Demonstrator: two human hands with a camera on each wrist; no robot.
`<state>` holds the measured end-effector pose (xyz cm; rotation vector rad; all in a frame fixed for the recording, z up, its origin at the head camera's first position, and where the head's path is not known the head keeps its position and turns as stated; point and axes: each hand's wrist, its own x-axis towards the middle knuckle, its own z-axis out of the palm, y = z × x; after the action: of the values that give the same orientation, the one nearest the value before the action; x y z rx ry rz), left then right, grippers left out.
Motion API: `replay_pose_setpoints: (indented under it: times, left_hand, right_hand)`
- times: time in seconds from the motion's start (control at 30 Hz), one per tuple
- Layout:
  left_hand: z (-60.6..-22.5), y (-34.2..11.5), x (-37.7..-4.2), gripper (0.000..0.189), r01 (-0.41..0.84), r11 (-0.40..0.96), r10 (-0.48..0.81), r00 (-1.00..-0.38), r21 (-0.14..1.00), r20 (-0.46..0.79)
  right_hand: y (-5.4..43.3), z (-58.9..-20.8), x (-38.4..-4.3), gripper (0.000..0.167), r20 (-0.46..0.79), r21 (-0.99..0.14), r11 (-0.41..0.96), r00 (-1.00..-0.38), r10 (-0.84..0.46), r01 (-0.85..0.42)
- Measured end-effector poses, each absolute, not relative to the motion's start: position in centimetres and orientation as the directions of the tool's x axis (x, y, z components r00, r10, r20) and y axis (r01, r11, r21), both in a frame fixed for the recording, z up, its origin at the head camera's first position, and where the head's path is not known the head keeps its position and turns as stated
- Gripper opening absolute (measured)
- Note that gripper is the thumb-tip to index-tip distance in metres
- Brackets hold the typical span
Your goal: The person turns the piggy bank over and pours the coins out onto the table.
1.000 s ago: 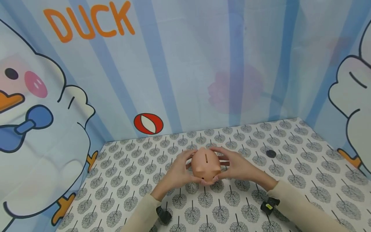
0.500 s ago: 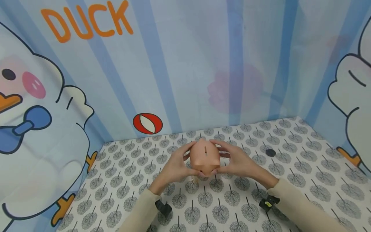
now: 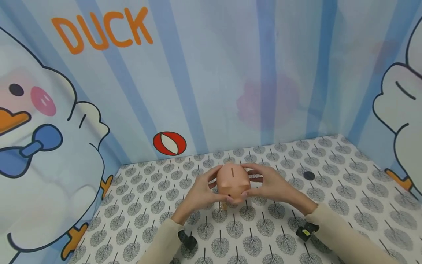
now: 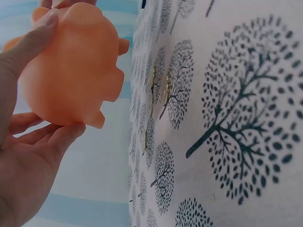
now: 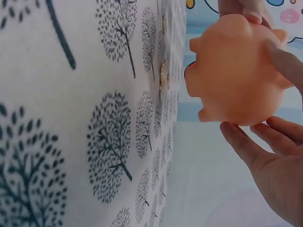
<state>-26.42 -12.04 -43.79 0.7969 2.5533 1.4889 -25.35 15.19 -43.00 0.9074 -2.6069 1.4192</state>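
Observation:
A pinkish-orange piggy bank (image 3: 233, 179) is held between both hands, its coin slot facing up and its snout toward the person. On its left side the left hand (image 3: 202, 189) grips it, thumb by the snout and fingers round the flank. The right hand (image 3: 269, 184) holds the opposite side in the same way. Both wrist views show the bank's stubby feet clear of the cloth. Gold-coloured coins (image 4: 166, 89) lie on the cloth beneath it; in the head view a bit of gold (image 3: 224, 206) peeks out below the snout.
A dark round disc (image 3: 309, 176) lies on the tree-patterned tablecloth (image 3: 184, 182) to the right of the right hand. Behind the table hangs a blue striped curtain (image 3: 224, 91) with printed ducks, which also closes off both sides.
Both hands have lifted the piggy bank up and slightly away from the person. Gold now shows on the cloth below its snout. The head view has shifted slightly.

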Motion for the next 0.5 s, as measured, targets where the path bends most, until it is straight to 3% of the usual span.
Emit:
replay_pose_setpoints:
  times: [0.17,0.27,0.4,0.5]
  left_hand:
    - [-43.9,-12.2,-26.2,0.104,0.347,0.396,0.451,-0.880,0.850,0.149]
    - [-43.7,-12.3,-26.1,0.093,0.290,0.348,0.437,-0.892,0.892,0.120]
    - [-43.8,-12.2,-26.2,0.066,0.183,0.274,0.421,-0.905,0.944,0.053]
    - [-44.1,-12.1,-26.3,0.059,0.103,0.253,0.413,-0.911,0.962,-0.011]
  right_hand:
    - [15.0,-43.1,-25.2,0.087,0.304,-0.760,0.405,-0.828,-0.471,-0.509]
    - [15.0,-42.8,-25.0,0.080,0.287,-0.791,0.385,-0.845,-0.452,-0.475]
    - [14.8,-42.1,-24.9,0.070,0.160,-0.862,0.372,-0.882,-0.444,-0.344]
    - [14.5,-41.8,-24.9,0.071,0.059,-0.883,0.396,-0.896,-0.439,-0.252]
